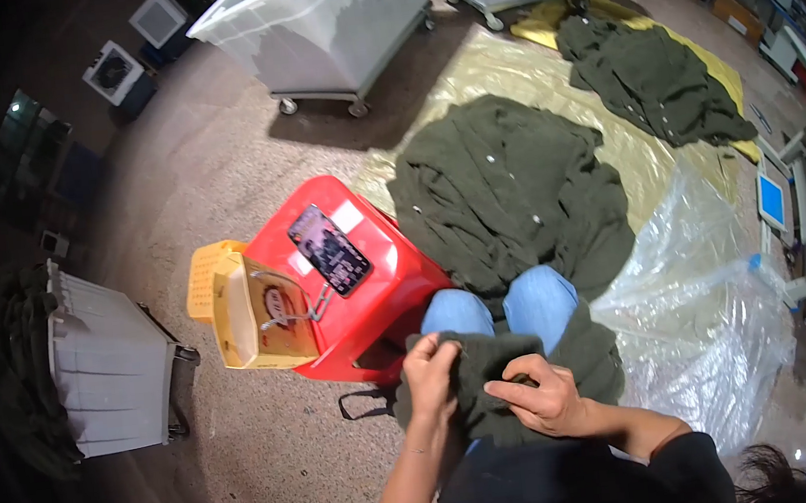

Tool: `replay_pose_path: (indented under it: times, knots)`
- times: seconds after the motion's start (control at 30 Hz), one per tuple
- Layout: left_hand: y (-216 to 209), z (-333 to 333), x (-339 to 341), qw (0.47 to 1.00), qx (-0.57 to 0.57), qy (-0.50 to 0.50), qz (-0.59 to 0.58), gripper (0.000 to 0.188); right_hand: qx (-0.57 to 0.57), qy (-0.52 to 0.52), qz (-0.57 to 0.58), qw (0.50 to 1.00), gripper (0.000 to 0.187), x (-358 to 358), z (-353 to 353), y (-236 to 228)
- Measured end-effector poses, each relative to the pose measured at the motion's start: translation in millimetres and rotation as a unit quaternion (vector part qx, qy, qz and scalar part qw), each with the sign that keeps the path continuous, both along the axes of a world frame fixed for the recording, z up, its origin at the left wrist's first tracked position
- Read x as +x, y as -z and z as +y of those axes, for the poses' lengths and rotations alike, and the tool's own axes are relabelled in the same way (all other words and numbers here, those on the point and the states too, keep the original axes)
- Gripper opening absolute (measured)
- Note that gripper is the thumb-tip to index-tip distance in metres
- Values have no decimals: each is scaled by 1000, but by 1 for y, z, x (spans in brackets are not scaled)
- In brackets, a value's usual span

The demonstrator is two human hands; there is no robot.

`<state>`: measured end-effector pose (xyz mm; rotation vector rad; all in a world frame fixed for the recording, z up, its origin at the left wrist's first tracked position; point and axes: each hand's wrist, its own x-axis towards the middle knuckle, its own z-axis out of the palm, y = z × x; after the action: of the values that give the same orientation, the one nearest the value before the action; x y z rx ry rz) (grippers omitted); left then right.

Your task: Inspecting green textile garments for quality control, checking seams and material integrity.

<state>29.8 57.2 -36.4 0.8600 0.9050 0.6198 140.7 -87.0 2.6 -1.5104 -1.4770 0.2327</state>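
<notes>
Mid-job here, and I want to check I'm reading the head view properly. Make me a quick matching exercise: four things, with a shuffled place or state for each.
Things
1. Black rectangular smartphone
2. Dark green cloth garment
3. Clear, crinkled plastic sheet
4. Small rectangular screen

Places and states
A. Spread out low at the right
B. Held by the left hand and the right hand
C. Showing blue
D. Lying on the red plastic stool

Right pairs
1-D; 2-B; 3-A; 4-C
</notes>
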Motion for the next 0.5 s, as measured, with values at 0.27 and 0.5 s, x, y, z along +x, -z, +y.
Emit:
replay_pose_path:
  times: [0.27, 0.5]
  knots:
    - [-33, -22, -2, 972, -141, 106, -158, 17, 133, 42, -46, 989, 37, 11, 11, 0]
    - [-36, -28, -9, 978, -100, 95, -155, 17, 150, 83, -66, 983, 42, 7, 12, 6]
